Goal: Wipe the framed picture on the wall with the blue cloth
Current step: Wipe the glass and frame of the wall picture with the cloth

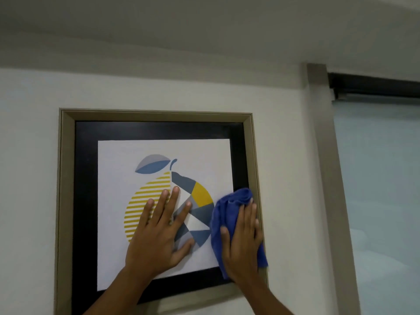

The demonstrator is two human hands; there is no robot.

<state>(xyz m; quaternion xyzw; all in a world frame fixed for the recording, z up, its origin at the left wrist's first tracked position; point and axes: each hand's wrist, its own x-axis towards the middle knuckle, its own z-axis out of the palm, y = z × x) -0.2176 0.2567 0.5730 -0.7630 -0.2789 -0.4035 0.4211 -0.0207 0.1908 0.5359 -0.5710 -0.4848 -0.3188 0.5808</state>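
Note:
A framed picture hangs on the white wall, with a tan outer frame, a black inner border and a print of a yellow, grey and blue fruit. My left hand lies flat on the print with its fingers spread, holding nothing. My right hand presses a crumpled blue cloth against the picture's lower right side, over the black border and the frame's right edge. Part of the cloth is hidden under that hand.
White wall surrounds the frame on the left and above. A tan vertical trim runs down to the right of the picture, with a pale glass panel and a dark rail beyond it.

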